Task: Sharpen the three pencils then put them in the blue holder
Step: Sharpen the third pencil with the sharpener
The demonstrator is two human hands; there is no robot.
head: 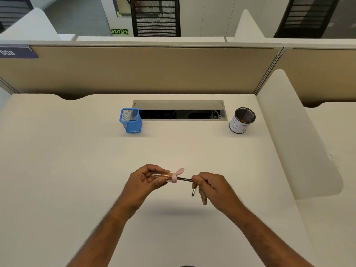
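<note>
Nearest, two bare forearms reach in from the bottom edge over the white worktop, the hands meeting above its middle and casting a soft shadow on it. The left hand is curled around a clear tube-shaped pencil sharpener holding brownish shavings, with a pink cap end whose small pink lid is flipped up. A dark pencil runs horizontally out of the pink end to the right, where the right hand pinches it between thumb and fingers. The same hand also holds a second dark pencil, whose end hangs down below the fingers, and a thin tip shows just above the knuckles; whether that is a third pencil cannot be told. Farther back, left of centre, stands the blue mesh holder, square and upright, just beside an open cable tray set in the worktop. Far right stands a round black mesh cup wrapped in white paper with handwritten letters. Behind rises a beige partition.
</note>
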